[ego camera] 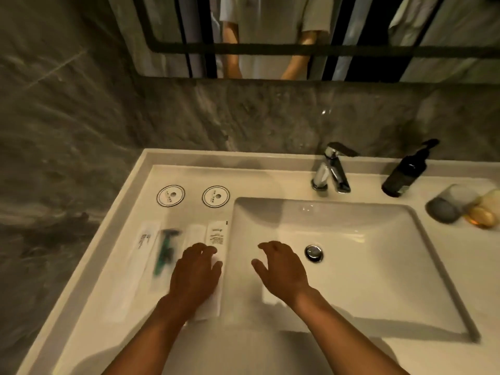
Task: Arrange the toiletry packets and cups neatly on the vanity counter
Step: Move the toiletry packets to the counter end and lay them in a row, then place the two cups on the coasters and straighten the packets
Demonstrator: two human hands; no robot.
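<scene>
Several long white toiletry packets lie side by side on the white vanity counter [113, 307], left of the basin. The leftmost packet [140, 255] bears dark print; beside it lies a packet with a green razor [164, 251]. My left hand [196, 269] rests palm down on the rightmost printed packet [216, 235], fingers spread. My right hand [281, 263] hovers over the basin's left edge, fingers apart, holding nothing. Two round paper-capped cups [170, 195] [215, 195] stand in a row behind the packets.
The square sink basin [378, 266] with a chrome drain [314, 252] fills the middle. A chrome faucet [331, 169] and a dark pump bottle [405, 171] stand behind it. A tipped glass [446, 205] and yellowish items [484, 212] lie at right. A mirror [297, 36] hangs above.
</scene>
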